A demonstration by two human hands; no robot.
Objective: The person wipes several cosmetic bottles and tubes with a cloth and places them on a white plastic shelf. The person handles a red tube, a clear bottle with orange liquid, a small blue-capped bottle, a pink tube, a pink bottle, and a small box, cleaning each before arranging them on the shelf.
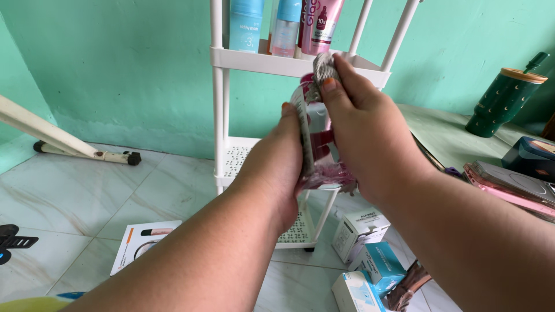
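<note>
My left hand (276, 167) and my right hand (361, 130) meet in front of a white plastic shelf rack (218, 104). Together they grip a clear plastic packet (319, 144) with pink and dark red contents. The left hand holds its left edge from the side. My right thumb and fingers pinch the silvery top corner of the packet (324, 68), just below the rack's upper shelf. Much of the packet is hidden behind both hands.
Tubes and bottles (286, 26) stand on the rack's upper shelf. Small white and blue boxes (361, 231) lie on the marble floor at lower right, a flat white box (141, 242) at lower left. A dark green tumbler (503, 98) stands on a low surface at right.
</note>
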